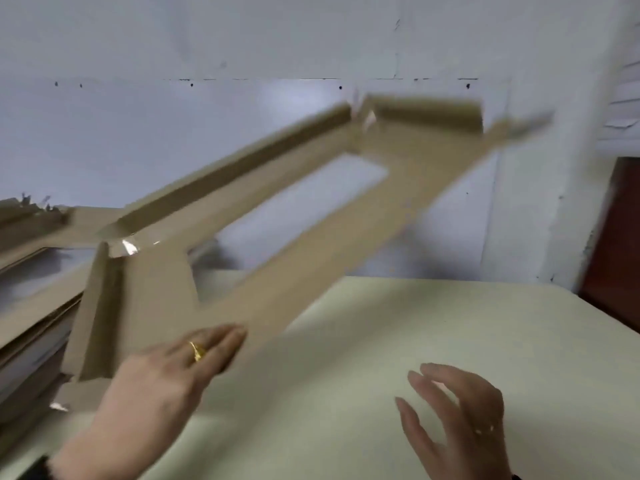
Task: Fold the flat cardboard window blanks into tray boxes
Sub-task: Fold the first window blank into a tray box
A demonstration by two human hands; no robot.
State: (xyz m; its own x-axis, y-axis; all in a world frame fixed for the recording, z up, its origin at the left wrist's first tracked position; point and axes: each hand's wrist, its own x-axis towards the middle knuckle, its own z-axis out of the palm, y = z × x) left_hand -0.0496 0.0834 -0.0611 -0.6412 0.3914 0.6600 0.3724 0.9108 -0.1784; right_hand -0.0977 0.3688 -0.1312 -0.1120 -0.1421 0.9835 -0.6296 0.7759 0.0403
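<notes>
Head view, blurred: cardboard window blank (pixel 263 216) tilted above pale table (pixel 450 323), far and left walls folded up, left hand (pixel 173 372) with straight fingers at its near edge, grip unclear, right hand (pixel 457 417) apart, fingers spread, loosely bent, holding nothing, stack of flat blanks (pixel 31 289) at left.

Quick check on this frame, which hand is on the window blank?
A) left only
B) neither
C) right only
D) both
A: the left hand lies with straight fingers on the near edge of the cardboard window blank, which is tilted up off the table; the right hand hovers over the table with loosely curled fingers, touching no cardboard.
</notes>
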